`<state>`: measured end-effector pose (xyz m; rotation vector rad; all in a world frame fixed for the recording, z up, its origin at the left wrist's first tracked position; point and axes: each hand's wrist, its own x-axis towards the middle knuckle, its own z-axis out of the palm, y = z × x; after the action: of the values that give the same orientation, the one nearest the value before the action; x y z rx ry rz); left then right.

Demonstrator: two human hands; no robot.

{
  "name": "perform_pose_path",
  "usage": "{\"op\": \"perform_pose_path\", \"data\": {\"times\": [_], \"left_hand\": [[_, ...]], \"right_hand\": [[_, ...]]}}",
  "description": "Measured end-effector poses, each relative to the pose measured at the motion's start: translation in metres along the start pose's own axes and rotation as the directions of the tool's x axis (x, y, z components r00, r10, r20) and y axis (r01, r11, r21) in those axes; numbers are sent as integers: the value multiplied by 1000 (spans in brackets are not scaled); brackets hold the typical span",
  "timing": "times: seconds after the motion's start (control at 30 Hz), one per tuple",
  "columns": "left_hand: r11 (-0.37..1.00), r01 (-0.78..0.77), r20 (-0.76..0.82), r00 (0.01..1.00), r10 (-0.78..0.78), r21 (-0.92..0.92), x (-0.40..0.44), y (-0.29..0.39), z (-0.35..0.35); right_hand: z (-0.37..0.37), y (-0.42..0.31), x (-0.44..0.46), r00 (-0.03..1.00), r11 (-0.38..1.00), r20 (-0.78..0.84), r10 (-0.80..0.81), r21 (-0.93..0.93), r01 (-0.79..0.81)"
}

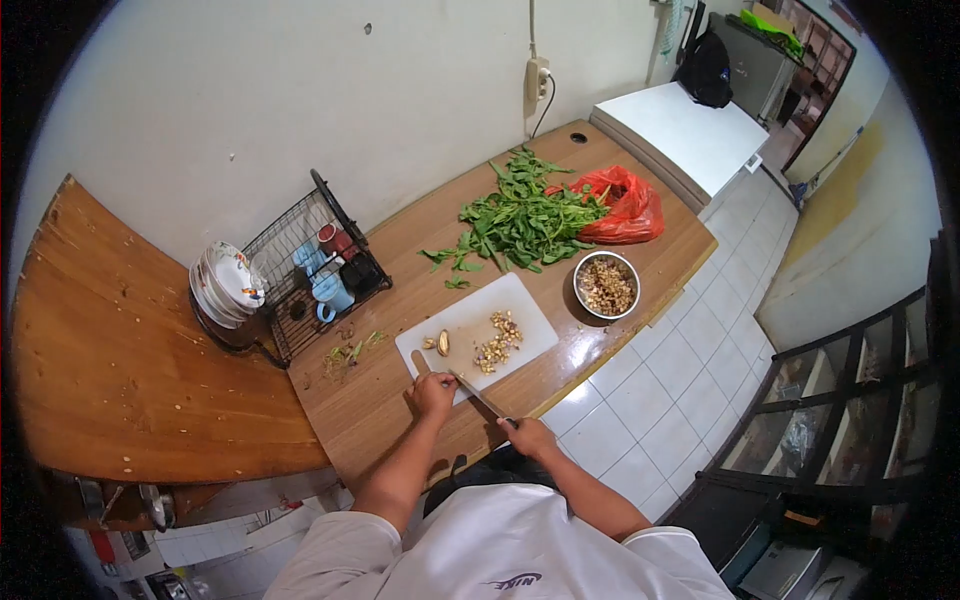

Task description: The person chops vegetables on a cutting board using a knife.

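My right hand (530, 436) is closed round the dark handle of a knife (484, 397). Its blade slants over the near edge of a white cutting board (530, 318), tip toward my left hand. Fingers of my left hand (433, 393) are pinched together at the board's near left edge; what they hold is too small to make out. Chopped pale yellow pieces (498, 340) lie in a loose heap on the board. A few larger brownish-yellow pieces (442, 343) rest to their left. Beyond the board spreads a pile of leafy greens (520, 218).
A metal bowl (581, 300) of chopped brown bits stands right of the board, near a red plastic bag (640, 212). Left are a wire dish rack (372, 262) with cups, stacked plates (225, 285) and plant scraps (350, 352). A white cabinet (690, 140) adjoins the table.
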<state>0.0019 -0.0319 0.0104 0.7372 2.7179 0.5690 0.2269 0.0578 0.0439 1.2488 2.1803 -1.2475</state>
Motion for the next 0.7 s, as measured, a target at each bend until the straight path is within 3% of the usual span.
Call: {"op": "perform_pose_path", "data": {"times": [0.2, 0.33, 0.43, 0.5, 0.6, 0.7], "left_hand": [[999, 15, -18, 1000, -16, -40, -2, 2, 0], [994, 58, 39, 998, -55, -91, -2, 9, -15], [997, -21, 22, 1000, 23, -72, 0, 2, -12], [996, -1, 33, 999, 4, -85, -2, 2, -13], [996, 6, 19, 1000, -4, -88, 1, -3, -11], [994, -15, 17, 1000, 17, -105, 4, -11, -5]], "right_hand": [[6, -7, 5, 998, 993, 12, 61, -98, -60], [11, 0, -5, 996, 1000, -83, -28, -8, 28], [4, 1, -6, 997, 992, -8, 77, -104, -78], [12, 3, 10, 994, 998, -92, 59, -27, -61], [13, 7, 14, 995, 996, 59, 83, -14, -83], [21, 12, 7, 994, 996, 67, 84, -32, -82]]}}
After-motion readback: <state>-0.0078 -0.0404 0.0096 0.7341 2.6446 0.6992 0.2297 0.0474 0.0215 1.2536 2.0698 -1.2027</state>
